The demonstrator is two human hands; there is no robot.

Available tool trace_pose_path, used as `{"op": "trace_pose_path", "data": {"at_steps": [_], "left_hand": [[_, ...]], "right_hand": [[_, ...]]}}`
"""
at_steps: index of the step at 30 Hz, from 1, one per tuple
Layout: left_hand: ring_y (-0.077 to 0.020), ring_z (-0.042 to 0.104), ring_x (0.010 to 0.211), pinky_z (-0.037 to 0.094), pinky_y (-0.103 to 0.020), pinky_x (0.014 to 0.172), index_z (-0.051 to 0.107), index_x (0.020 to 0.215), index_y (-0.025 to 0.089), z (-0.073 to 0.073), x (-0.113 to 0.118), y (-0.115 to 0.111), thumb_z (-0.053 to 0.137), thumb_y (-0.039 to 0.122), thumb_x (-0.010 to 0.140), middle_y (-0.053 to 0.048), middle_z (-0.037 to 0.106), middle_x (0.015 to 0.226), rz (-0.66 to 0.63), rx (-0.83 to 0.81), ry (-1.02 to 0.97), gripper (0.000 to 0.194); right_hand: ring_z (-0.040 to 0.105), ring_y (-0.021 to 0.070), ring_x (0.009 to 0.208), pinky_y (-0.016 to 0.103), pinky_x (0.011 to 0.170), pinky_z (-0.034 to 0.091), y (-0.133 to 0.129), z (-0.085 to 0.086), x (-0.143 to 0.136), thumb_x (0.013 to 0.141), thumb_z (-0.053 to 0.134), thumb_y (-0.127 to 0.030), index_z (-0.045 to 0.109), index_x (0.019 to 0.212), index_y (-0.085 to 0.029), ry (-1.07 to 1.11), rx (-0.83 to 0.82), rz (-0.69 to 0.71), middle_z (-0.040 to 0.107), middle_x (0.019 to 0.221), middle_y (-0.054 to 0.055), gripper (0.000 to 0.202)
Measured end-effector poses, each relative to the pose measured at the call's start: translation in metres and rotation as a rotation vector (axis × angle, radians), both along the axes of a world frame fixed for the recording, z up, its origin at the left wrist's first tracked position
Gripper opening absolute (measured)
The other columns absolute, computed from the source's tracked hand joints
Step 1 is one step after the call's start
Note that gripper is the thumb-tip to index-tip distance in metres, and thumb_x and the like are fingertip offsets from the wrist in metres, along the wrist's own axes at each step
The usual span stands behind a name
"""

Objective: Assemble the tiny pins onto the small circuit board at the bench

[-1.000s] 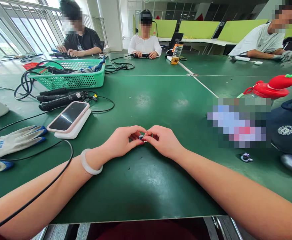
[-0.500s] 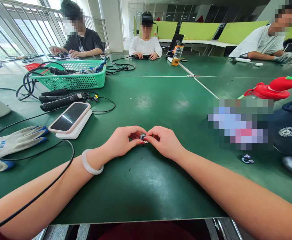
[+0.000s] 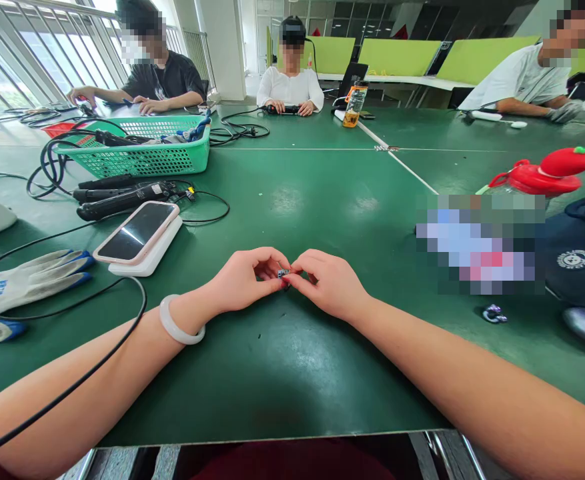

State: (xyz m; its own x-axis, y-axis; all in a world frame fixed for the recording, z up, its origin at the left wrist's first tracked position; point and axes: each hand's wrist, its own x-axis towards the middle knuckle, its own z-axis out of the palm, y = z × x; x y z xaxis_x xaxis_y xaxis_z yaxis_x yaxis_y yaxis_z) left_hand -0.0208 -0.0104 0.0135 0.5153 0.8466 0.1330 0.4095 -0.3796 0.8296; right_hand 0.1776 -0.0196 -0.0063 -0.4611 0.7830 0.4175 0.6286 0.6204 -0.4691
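Note:
My left hand (image 3: 247, 280) and my right hand (image 3: 329, 283) meet over the middle of the green table (image 3: 282, 373). Between their fingertips is a small dark and silvery object (image 3: 283, 273), pinched from both sides; its shape is too small to make out. The fingers of each hand are closed on it. A pale bangle (image 3: 175, 323) circles my left wrist. On the table to the right lies a small shiny dark ring-shaped piece (image 3: 495, 314), apart from both hands.
Left: a phone (image 3: 137, 233) on a white box, a glove (image 3: 37, 280), black tools (image 3: 117, 200), a green basket (image 3: 147, 160) and a cable crossing my left forearm. Right: a red-topped container (image 3: 547, 177), a dark bag (image 3: 579, 257). Three people sit across the table.
The small object has turned slightly between my fingertips, and both hands have barely shifted. The person at the far left has moved one hand outward to the left.

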Motion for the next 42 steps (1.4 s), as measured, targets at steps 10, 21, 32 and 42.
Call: {"op": "trace_pose_path", "data": {"at_steps": [10, 21, 32, 42], "left_hand": [[-0.0112, 0.051, 0.06, 0.043, -0.024, 0.059, 0.071, 0.092, 0.02, 0.0008, -0.0024, 0.0037, 0.059, 0.026, 0.076, 0.002, 0.059, 0.066, 0.064, -0.023, 0.15, 0.021], [-0.0116, 0.051, 0.06, 0.042, -0.023, 0.058, 0.071, 0.086, 0.019, -0.0001, -0.0019, 0.0057, 0.057, 0.027, 0.075, 0.001, 0.06, 0.066, 0.093, -0.024, 0.168, 0.02], [-0.0118, 0.054, 0.058, 0.044, -0.024, 0.059, 0.07, 0.093, 0.02, -0.0005, -0.001, 0.0055, 0.062, 0.038, 0.076, 0.001, 0.062, 0.064, 0.134, 0.036, 0.212, 0.027], [-0.0132, 0.057, 0.064, 0.047, -0.026, 0.065, 0.069, 0.1, 0.02, -0.0014, -0.0023, 0.0061, 0.057, 0.032, 0.079, 0.0, 0.065, 0.072, 0.125, 0.091, 0.229, 0.027]], "right_hand": [[0.054, 0.0116, 0.072, 0.025, 0.066, 0.039, 0.0035, 0.0009, 0.0042, 0.084, 0.062, -0.032, 0.065, 0.079, -0.02, -0.151, -0.249, -0.012, 0.06, 0.078, 0.0, 0.013], [0.056, 0.0118, 0.076, 0.025, 0.07, 0.04, 0.0018, 0.0022, -0.001, 0.086, 0.06, -0.028, 0.066, 0.083, -0.021, -0.185, -0.254, -0.018, 0.061, 0.082, 0.001, 0.01], [0.056, 0.0119, 0.074, 0.025, 0.067, 0.039, 0.0017, -0.0004, -0.0021, 0.087, 0.057, -0.023, 0.065, 0.082, -0.02, -0.181, -0.217, -0.005, 0.061, 0.081, 0.001, 0.01], [0.051, 0.0113, 0.072, 0.024, 0.067, 0.038, -0.0014, 0.0037, -0.0028, 0.086, 0.055, -0.019, 0.062, 0.08, -0.019, -0.08, -0.166, -0.02, 0.059, 0.079, 0.0, 0.009]]}}
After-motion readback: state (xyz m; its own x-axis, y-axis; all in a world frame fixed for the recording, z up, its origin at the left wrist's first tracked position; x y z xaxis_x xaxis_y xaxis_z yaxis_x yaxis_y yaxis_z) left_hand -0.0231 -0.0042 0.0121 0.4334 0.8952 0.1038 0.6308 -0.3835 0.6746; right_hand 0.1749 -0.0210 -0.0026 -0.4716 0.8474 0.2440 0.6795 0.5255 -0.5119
